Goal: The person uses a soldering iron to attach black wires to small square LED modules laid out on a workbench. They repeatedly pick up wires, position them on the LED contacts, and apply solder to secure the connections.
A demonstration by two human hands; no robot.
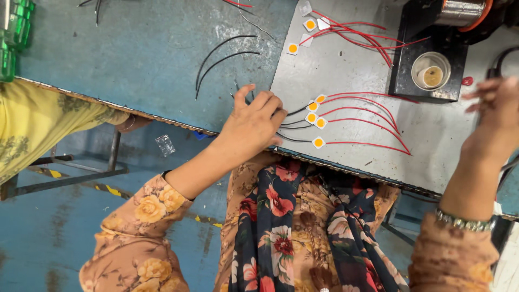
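Blue tabletop carries a grey plate with four wired chips. Left hand rests beside them, fingers together on black leads. Right hand is blurred, grip unclear. Tugging leads could drag chips off.

Two loose black wires curve across the blue table; green plastic parts sit at its left corner; a black stand holds a small tin beneath a solder spool.
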